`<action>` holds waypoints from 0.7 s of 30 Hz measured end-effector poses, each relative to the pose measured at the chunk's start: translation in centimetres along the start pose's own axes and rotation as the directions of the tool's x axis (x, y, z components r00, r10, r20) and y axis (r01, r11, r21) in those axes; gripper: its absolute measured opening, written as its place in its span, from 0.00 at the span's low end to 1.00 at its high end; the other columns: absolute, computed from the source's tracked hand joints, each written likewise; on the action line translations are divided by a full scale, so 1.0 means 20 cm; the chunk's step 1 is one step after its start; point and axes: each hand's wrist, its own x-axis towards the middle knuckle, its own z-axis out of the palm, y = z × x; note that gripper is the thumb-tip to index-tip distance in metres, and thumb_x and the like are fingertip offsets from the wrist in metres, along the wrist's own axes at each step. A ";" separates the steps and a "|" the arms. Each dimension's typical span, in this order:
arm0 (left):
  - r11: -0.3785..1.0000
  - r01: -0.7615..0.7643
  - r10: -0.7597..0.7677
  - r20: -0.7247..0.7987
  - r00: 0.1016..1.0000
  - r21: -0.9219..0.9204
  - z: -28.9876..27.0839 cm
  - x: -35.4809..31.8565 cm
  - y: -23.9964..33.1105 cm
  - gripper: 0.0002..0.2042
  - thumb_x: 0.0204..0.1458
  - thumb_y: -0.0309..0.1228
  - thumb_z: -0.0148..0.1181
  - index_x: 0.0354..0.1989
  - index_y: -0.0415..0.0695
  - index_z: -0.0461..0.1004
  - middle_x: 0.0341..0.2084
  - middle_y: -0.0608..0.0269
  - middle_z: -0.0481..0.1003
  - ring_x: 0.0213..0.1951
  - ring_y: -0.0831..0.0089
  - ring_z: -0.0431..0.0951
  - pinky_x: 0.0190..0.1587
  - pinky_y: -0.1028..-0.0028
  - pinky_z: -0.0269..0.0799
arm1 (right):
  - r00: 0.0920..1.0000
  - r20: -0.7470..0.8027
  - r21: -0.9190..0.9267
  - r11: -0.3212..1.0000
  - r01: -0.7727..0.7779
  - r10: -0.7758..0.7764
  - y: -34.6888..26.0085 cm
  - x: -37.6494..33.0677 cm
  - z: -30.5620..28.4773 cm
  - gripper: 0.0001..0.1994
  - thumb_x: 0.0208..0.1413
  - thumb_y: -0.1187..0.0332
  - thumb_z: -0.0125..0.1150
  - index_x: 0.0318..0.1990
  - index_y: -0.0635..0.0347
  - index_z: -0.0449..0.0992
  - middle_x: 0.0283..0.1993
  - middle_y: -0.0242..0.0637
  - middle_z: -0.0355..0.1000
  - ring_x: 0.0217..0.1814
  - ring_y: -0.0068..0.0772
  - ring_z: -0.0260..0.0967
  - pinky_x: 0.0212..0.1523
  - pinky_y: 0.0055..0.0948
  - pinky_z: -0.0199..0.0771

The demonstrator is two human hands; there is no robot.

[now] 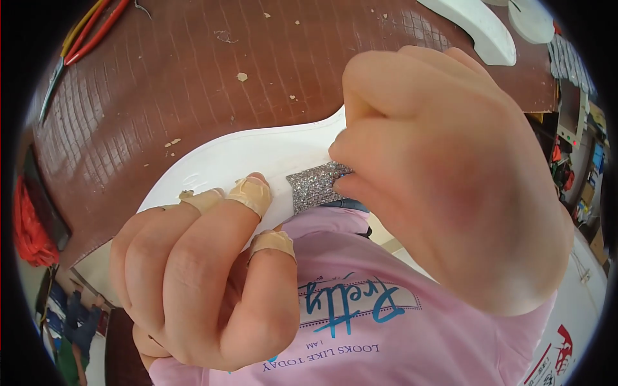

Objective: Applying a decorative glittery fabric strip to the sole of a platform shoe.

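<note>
a: near first. pink shirt (386, 321) fills the bottom, printed front, skipping the print.
b: hands?
a: left hand (193, 283) low left, fingers curled, tan tape on three fingertips (254, 193). those tips press on the white piece (238, 157), pinning its near edge. thumb looks tucked under the edge, can't tell for sure.
b: right?
a: right hand (444, 174) big, closer to lens, fingers bunched and pinched on the right end of the glitter strip (315, 186).
b: where's the strip?
a: on the near edge of the white piece, between the two hands. long axis looks roughly left-right but only a short bit shows, rest is hidden under the right hand. right hand touches it; left fingertips sit just beside its left end, small gap.
b: so the right is nearer.
a: yes, strip lies right of the left tips, left of the right knuckles.
b: farther out?
a: brown mat (193, 83) with a grid, crumbs on it. pliers (84, 38) with red and yellow handles top left. more white pieces (483, 26) top right. clutter at the right rim, too small.
</note>
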 end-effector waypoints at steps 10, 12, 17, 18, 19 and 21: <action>0.994 -0.018 0.010 -0.078 0.997 -0.106 0.01 -0.03 -0.14 0.20 0.36 0.21 0.70 0.31 0.47 0.62 0.35 0.60 0.76 0.31 0.66 0.71 0.33 0.71 0.71 | 0.907 0.362 0.575 0.714 -0.399 0.215 0.09 0.21 0.03 0.04 0.39 0.81 0.58 0.24 0.62 0.72 0.29 0.31 0.65 0.30 0.27 0.58 0.33 0.21 0.60; 0.991 -0.019 0.006 -0.094 0.996 -0.134 0.02 -0.02 -0.16 0.20 0.36 0.21 0.71 0.32 0.47 0.62 0.35 0.60 0.75 0.31 0.66 0.71 0.33 0.72 0.70 | 0.879 0.426 0.578 0.683 -0.447 0.214 0.09 0.22 0.04 0.04 0.39 0.81 0.58 0.23 0.62 0.72 0.29 0.31 0.65 0.30 0.27 0.58 0.33 0.21 0.60; 0.979 0.051 -0.044 0.036 0.998 -0.199 -0.02 0.06 -0.17 0.21 0.35 0.21 0.71 0.33 0.45 0.63 0.34 0.60 0.75 0.31 0.66 0.71 0.34 0.73 0.70 | 0.986 0.105 0.746 0.645 -0.165 0.130 0.15 0.12 0.13 0.03 0.39 0.81 0.58 0.24 0.63 0.73 0.29 0.34 0.66 0.31 0.27 0.59 0.34 0.20 0.60; 0.976 0.066 -0.056 0.057 0.997 -0.206 -0.03 0.08 -0.15 0.21 0.35 0.20 0.71 0.34 0.45 0.63 0.34 0.60 0.75 0.31 0.66 0.72 0.34 0.73 0.69 | 0.999 -0.023 0.708 0.706 -0.017 0.048 0.17 0.11 0.14 0.03 0.39 0.80 0.58 0.24 0.63 0.73 0.30 0.35 0.66 0.31 0.27 0.59 0.34 0.20 0.60; 0.974 0.081 -0.066 0.077 0.995 -0.213 -0.05 0.10 -0.14 0.22 0.35 0.20 0.71 0.34 0.44 0.63 0.34 0.60 0.75 0.31 0.66 0.72 0.34 0.73 0.69 | 0.988 -0.147 0.647 0.751 0.130 -0.044 0.19 0.09 0.14 0.03 0.39 0.80 0.58 0.25 0.63 0.73 0.30 0.35 0.67 0.31 0.27 0.59 0.34 0.21 0.60; 0.968 0.109 -0.085 0.116 0.990 -0.226 -0.07 0.14 -0.10 0.22 0.35 0.20 0.71 0.35 0.43 0.63 0.34 0.59 0.74 0.32 0.66 0.72 0.34 0.73 0.69 | 0.899 -0.363 0.466 0.788 0.403 -0.245 0.22 0.06 0.14 0.04 0.39 0.80 0.58 0.26 0.64 0.74 0.31 0.37 0.67 0.31 0.27 0.59 0.34 0.21 0.60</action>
